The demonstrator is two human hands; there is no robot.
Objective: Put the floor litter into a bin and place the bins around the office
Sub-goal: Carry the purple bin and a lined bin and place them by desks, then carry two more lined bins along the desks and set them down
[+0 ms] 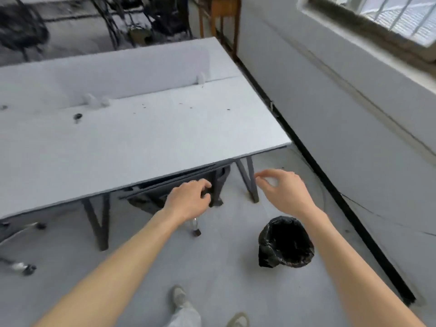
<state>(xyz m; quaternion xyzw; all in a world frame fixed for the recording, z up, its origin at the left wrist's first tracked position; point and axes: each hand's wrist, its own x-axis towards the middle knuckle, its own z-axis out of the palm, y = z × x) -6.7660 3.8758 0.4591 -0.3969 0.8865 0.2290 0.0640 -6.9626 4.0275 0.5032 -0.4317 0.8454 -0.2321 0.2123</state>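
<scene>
Left hand (188, 199) grips the dark chair (151, 195) under the tabletop (141, 142); right hand (280, 187) spread empty beyond the bin (286, 241).

Chair (146, 199) half hidden, far chairs (21, 29) blurred

No text, label or number is readable anywhere.

White desk (141, 138) ahead of both hands, its edge just above the left hand (188, 199). Divider (106, 76) upright along the desk, well beyond. Dark chair (146, 197) tucked under, at the left hand. Desk leg (250, 182) between left and right hand (280, 190). Wall (354, 114) and window (389, 17) right of the right hand. Caster (29, 270) far left.
</scene>
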